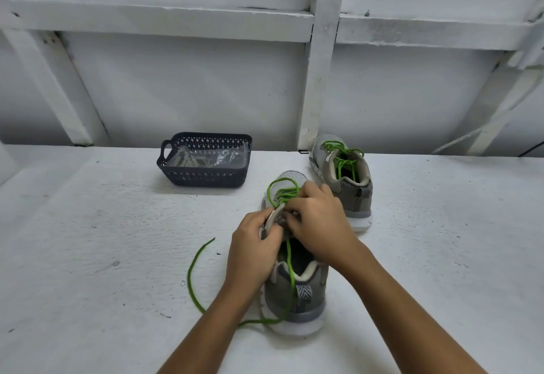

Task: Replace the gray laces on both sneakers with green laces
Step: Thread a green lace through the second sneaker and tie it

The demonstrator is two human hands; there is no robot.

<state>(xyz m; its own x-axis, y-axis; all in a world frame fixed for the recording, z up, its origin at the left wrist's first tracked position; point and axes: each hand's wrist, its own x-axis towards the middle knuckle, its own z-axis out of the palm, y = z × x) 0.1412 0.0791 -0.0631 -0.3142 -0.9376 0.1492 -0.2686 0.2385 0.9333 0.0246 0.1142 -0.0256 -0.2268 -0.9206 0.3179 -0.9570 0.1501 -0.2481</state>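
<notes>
The left hand grips the left eyelet flap of the near sneaker, fingers curled round its edge, probably to pull the flap outward and keep the holes open and steady. The right hand sits just across from it, fingers bent down onto the same row of eyelets. Its fingertips are hidden, but it appears to pinch the green lace there and feed it through. The lower rows near the toe are already crossed in green, with one slack loop arching over the toe. A long free strand runs back through the shoe's mouth, over the heel and out onto the desk to the left, left loose so that it can be drawn up. The heel points toward the person, which puts the eyelets within easy reach. Farther off and to the right stands the other sneaker, already strung with green. Far left of both, a dark basket holds what look like the removed gray laces, out of the way.
</notes>
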